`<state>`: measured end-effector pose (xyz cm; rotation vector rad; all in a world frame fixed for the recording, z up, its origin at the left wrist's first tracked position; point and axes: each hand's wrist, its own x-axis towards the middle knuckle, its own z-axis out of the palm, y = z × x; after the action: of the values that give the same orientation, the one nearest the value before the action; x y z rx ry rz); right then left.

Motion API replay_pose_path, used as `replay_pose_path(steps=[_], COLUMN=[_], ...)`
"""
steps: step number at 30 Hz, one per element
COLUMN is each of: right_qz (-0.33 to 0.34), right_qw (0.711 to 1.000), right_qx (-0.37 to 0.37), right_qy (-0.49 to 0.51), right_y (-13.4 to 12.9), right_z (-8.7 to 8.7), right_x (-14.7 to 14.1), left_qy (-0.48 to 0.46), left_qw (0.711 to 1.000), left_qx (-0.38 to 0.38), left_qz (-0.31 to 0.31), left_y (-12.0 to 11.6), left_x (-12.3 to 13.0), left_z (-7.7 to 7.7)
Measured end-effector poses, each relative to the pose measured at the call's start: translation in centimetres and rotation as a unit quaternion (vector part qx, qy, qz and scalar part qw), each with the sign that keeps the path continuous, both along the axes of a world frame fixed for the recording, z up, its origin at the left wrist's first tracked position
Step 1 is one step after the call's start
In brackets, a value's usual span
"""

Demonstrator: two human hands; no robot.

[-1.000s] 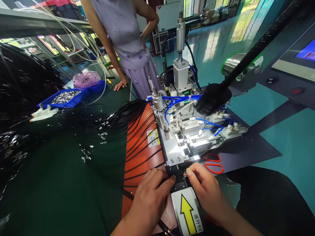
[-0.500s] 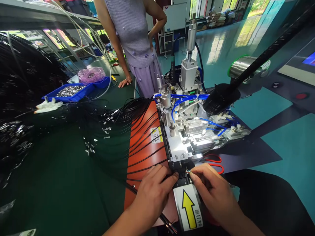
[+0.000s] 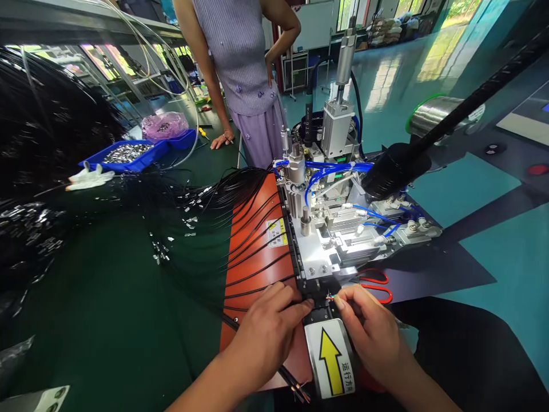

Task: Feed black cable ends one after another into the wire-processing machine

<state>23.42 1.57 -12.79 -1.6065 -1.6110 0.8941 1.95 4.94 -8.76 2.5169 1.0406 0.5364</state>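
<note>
My left hand (image 3: 272, 323) is curled over the near end of the orange-red plate (image 3: 253, 252), its thumb and index fingertip pressed at the black fixture of the machine. A bundle of black cables (image 3: 292, 384) passes under its palm, with stripped coloured wire ends showing below. My right hand (image 3: 371, 326) is closed in a pinch on thin coloured wires (image 3: 330, 297) at the fixture's right side. Other black cables (image 3: 261, 263) lie in a spaced row across the plate, their ends entering the machine's edge. A yellow arrow label (image 3: 330, 360) sits between my hands.
The metal machine (image 3: 338, 229) with blue air tubes stands ahead. Red-handled scissors (image 3: 377, 286) lie beside it. A black flexible hose (image 3: 398, 169) crosses from the upper right. Left are a blue tray (image 3: 124, 157) of metal parts and a white glove (image 3: 90, 176). A person (image 3: 240, 74) stands beyond.
The view has shifted slightly, so the scene sits a little further right. My right fingertips have drawn slightly back from the fixture, showing more of the coloured wires; my left hand stays pressed there.
</note>
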Motion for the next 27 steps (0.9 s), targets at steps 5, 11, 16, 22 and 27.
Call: replay_pose_path(steps=[5, 11, 16, 22, 27], right_qz=[-0.008, 0.033, 0.103, 0.087, 0.069], right_qw=[0.999, 0.999, 0.994, 0.995, 0.996], right_qx=[-0.027, 0.017, 0.042, 0.051, 0.052], right_qy=[0.018, 0.008, -0.006, -0.019, -0.016], right_y=[0.2, 0.7, 0.9, 0.8, 0.8], right_z=[-0.1, 0.7, 0.9, 0.6, 0.4], right_x=[0.3, 1.8, 1.9, 1.8, 1.6], left_qy=[-0.017, -0.031, -0.037, -0.019, -0.025], left_qw=[1.0, 1.0, 0.999, 1.0, 1.0], left_qx=[0.002, 0.002, 0.007, 0.015, 0.016], left_qz=[0.003, -0.002, 0.001, 0.0, 0.002], left_y=[0.0, 0.0, 0.0, 0.0, -0.1], left_x=[0.1, 0.2, 0.2, 0.1, 0.0], left_z=[-0.3, -0.4, -0.5, -0.8, -0.9])
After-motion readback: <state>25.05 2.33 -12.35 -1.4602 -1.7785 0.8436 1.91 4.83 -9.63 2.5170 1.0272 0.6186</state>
